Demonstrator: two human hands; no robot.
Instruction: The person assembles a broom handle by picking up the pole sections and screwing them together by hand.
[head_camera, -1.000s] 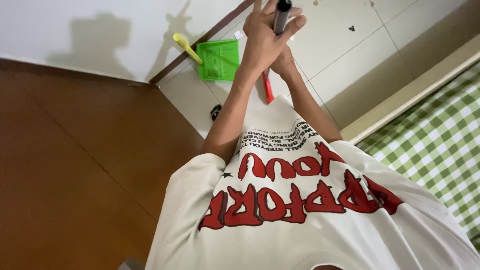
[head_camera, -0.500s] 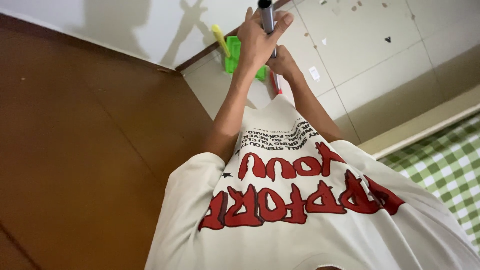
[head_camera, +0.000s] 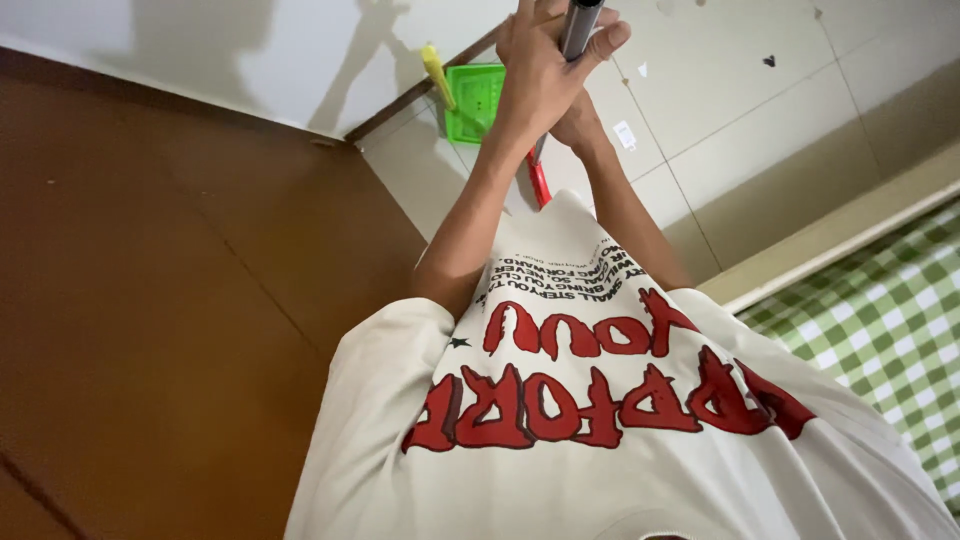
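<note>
A grey metal broom handle (head_camera: 578, 25) with a red lower part is gripped near its top by the left hand (head_camera: 540, 75), fingers wrapped tight; the right hand (head_camera: 577, 122) is clamped round it just below. Beyond the handle, a green dustpan (head_camera: 476, 101) with a yellow grip lies on pale floor tiles (head_camera: 720, 130) by the white wall (head_camera: 200, 50); what's in it can't be made out.
</note>
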